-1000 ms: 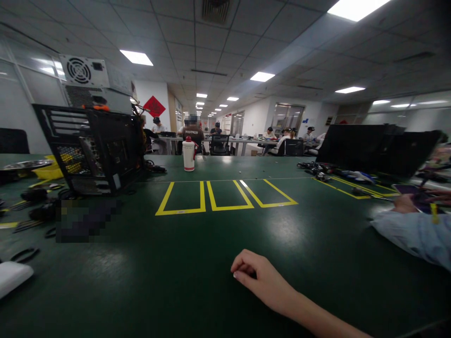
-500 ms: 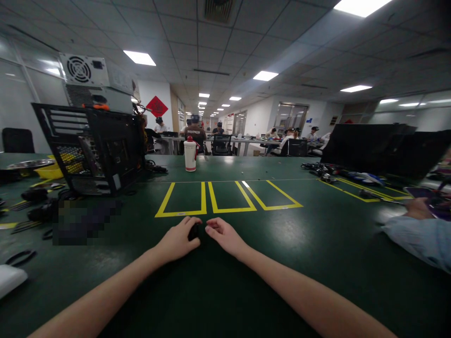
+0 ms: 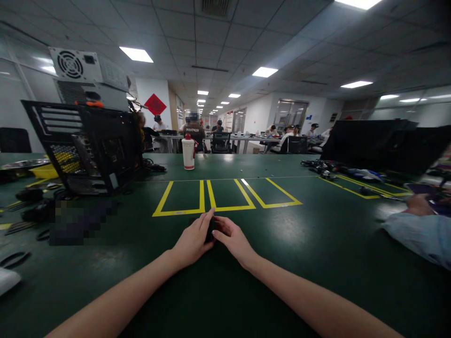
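Dark object (image 3: 210, 229), seemingly between fingers (image 3: 204, 223)

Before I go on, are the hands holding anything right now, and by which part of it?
A small dark object sits between the left hand and the right hand, apparently gripped by the left. The fingers hide which part.

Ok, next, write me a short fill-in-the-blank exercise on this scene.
The lid on the bottle is ____.
The computer case stands to the ____ of the bottle.
The tape nearest the left hand is ____.
The table is colored ____.

Missing words: red; left; yellow; green.
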`<state>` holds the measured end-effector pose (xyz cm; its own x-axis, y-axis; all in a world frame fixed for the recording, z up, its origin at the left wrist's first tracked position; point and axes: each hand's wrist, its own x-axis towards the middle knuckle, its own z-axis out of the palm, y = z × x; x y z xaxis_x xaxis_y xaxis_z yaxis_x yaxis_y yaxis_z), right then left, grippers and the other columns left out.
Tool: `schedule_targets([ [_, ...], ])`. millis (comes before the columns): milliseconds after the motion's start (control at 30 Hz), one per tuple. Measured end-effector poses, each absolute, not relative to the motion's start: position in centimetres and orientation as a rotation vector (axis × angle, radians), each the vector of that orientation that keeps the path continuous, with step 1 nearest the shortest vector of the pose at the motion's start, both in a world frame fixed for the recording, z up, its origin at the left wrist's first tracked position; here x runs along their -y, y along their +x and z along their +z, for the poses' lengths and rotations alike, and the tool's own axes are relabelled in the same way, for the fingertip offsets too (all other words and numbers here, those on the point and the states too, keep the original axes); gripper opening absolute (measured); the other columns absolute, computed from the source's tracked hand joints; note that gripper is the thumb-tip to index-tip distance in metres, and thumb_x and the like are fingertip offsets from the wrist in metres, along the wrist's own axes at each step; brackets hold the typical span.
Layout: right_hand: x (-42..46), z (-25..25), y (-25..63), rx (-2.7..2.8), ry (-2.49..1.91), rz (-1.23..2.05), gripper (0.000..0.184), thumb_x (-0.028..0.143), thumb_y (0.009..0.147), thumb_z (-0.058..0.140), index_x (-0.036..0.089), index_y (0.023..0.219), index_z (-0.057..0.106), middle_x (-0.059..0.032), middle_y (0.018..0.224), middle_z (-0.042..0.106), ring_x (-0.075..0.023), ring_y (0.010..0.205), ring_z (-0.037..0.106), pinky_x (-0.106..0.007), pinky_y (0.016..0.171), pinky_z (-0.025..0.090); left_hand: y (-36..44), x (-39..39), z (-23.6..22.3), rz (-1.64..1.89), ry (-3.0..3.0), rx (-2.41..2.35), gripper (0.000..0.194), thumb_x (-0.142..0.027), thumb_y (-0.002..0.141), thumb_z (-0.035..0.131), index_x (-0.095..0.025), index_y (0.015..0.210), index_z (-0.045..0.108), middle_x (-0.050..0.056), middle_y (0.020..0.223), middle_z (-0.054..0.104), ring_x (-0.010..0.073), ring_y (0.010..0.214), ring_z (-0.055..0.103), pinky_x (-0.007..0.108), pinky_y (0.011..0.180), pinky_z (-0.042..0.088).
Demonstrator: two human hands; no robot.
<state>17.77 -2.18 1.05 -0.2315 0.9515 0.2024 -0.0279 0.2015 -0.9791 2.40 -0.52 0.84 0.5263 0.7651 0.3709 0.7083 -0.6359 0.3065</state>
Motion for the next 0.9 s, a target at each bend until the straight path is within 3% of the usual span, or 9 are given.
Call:
schedule_targets([
  [367, 2.76, 1.71, 17.68, 1.487, -0.903, 1.212, 0.021, 0.025, 0.075, 0.053, 0.018, 0.095, 0.054, -0.0026, 0.097, 0.058, -0.0155, 0.096, 0.055, -0.033, 0.087, 0.042, 2.29, 0.78, 0.83, 0.764, 2.636, -1.268, 0.059, -0.024, 0.076, 0.054, -0.026, 0.124, 0.02, 0.006, 0.128, 0.033, 0.022, 0.114, 0.041, 0.038, 0.091, 0.039],
  [633, 2.39, 1.14, 17.83, 1.495, -0.959, 1.198, 0.035, 0.026, 0.074, 0.054, 0.019, 0.108, 0.05, -0.0051, 0.108, 0.055, -0.0171, 0.103, 0.051, -0.036, 0.092, 0.038, 2.16, 0.75, 0.72, 0.755, 2.638, -1.282, 0.062, -0.023, 0.075, 0.055, -0.025, 0.124, 0.019, 0.006, 0.129, 0.033, 0.022, 0.113, 0.042, 0.037, 0.091, 0.04],
  [900, 2.52, 1.07, 17.61, 1.506, -0.887, 1.227, 0.032, 0.017, 0.068, 0.06, 0.021, 0.098, 0.052, -0.0018, 0.104, 0.054, -0.0174, 0.103, 0.05, -0.035, 0.092, 0.038, 2.06, 0.56, 0.37, 0.796, 2.643, -1.233, 0.062, -0.018, 0.073, 0.055, -0.025, 0.123, 0.019, 0.007, 0.126, 0.034, 0.0221, 0.111, 0.043, 0.038, 0.091, 0.039],
])
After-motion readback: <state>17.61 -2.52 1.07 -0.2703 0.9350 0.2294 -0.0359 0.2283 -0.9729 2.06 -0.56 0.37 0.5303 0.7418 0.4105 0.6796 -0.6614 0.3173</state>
